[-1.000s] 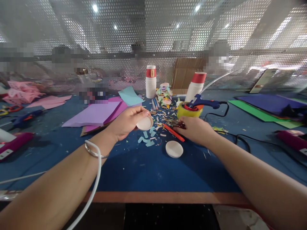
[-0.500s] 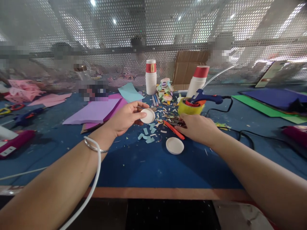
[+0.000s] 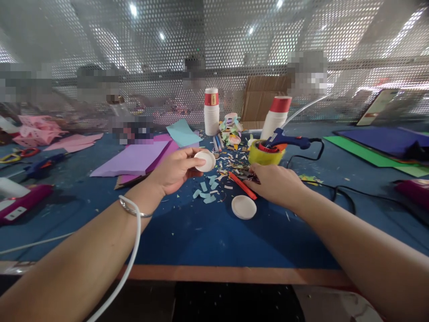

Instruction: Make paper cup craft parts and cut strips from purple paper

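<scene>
Fingers of left hand (image 3: 171,171) pinch 1 round white dish (image 3: 206,161); right hand (image 3: 273,182), finger state indeterminate, borders slim orange tool (image 3: 242,185) at 9 o'clock.

Blue-topped counter (image 3: 221,241) with a brown front edge; behind it, a perforated metal screen (image 3: 161,58) reflecting bright ceiling lights (image 3: 133,10).

The blue tabletop (image 3: 201,237) bears paper scraps (image 3: 204,193) between left hand (image 3: 176,169) and right hand (image 3: 276,183) — a shallow white dish (image 3: 244,207) nearer, paper-cup stacks (image 3: 211,118) beyond.
</scene>
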Demonstrator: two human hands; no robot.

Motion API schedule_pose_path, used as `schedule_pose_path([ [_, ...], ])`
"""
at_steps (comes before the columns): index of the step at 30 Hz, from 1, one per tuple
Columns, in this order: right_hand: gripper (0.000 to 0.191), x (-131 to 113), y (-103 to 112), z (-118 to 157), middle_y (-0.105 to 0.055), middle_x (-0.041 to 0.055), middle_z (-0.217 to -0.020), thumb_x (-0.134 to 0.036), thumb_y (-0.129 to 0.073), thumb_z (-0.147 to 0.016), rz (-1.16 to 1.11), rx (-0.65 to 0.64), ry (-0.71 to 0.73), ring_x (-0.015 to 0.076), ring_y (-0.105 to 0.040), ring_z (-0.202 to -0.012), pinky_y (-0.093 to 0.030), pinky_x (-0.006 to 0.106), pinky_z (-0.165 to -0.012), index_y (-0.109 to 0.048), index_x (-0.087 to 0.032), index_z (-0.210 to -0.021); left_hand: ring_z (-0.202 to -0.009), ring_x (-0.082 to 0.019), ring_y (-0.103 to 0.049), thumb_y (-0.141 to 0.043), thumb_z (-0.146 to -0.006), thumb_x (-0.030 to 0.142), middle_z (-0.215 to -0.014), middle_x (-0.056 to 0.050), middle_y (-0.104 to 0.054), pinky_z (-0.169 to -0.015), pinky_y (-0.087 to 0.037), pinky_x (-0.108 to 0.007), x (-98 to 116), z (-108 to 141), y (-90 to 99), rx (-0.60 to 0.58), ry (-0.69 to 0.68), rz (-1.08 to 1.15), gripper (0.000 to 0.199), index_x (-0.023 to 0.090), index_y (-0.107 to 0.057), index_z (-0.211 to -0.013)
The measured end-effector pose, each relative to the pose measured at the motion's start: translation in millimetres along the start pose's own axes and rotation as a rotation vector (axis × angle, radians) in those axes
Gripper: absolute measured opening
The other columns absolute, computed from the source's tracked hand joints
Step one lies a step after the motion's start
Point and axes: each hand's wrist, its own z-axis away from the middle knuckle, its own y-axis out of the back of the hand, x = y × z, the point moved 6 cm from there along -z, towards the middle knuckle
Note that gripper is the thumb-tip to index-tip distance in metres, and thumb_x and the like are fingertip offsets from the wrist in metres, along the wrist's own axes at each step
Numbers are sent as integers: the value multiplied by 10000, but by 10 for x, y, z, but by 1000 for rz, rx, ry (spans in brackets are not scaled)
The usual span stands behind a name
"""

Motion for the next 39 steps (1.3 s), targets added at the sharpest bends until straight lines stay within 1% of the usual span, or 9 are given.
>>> schedule_pose_path([
  [5,319,28,48,-2,-739,161,-954,-444,-462,-963,-57,70,-25,346,-704,-869,-388,353,-622,-632,-191,-1060,-816,-136,-631,-816,-710,181,-929,-53,-726,-642,-493,-214,-34,4,-25,-24,5,9,275,147,-774,-979],
  [8,291,20,143,10,-710,87,-838,-470,-502,-949,-283,223,15,253,-646,-742,-352,317,-594,-610,-205,-1001,-813,-142,-632,-815,-711,201,-962,-70,-738,-636,-509,-223,-38,18,-58,-39,16,-14,281,153,-789,-987],
  [11,322,0,220,36,-602,5,-663,-529,-568,-910,-583,363,91,167,-524,-604,-339,292,-569,-579,-208,-882,-795,-141,-632,-822,-712,220,-963,-64,-738,-612,-520,-224,-34,40,-112,-61,9,-33,294,165,-788,-999],
  [16,341,-99,208,49,-524,-26,-637,-527,-625,-872,-887,413,222,126,-420,-579,-323,274,-540,-566,-203,-783,-780,-137,-649,-834,-698,198,-896,-25,-722,-625,-535,-228,-68,76,-274,-147,-33,-3,288,176,-774,-979],
  [20,238,-172,185,64,-532,-30,-643,-412,-645,-878,-934,405,309,122,-431,-604,-342,265,-563,-592,-192,-802,-816,-147,-657,-828,-727,207,-931,-26,-732,-665,-548,-251,-97,110,-400,-215,-97,-19,290,184,-760,-1008],
  [25,181,-143,283,135,-488,-47,-624,-319,-643,-868,-923,532,362,105,-410,-583,-327,251,-551,-567,-190,-766,-871,-144,-655,-852,-749,246,-1004,-11,-718,-741,-547,-257,-87,154,-469,-299,-107,55,308,247,-767,-1045],
  [29,148,-147,330,178,-472,-56,-617,-271,-648,-859,-928,589,407,93,-392,-568,-316,237,-528,-569,-187,-767,-871,-113,-641,-861,-757,261,-1019,15,-690,-758,-533,-217,-42,195,-476,-411,-97,114,319,301,-764,-1059],
  [33,117,-164,322,189,-484,-56,-622,-250,-640,-869,-929,590,420,84,-372,-551,-306,229,-503,-590,-178,-791,-948,-132,-650,-837,-797,223,-1068,-9,-687,-829,-532,-238,5,254,-508,-539,-119,59,361,292,-727,-1134],
  [39,126,-160,304,175,-499,-50,-646,-267,-649,-882,-981,548,426,93,-410,-580,-337,237,-534,-580,-183,-817,-978,-149,-644,-822,-811,210,-1075,-29,-685,-853,-524,-270,17,254,-513,-535,-211,-12,389,252,-679,-1171],
])
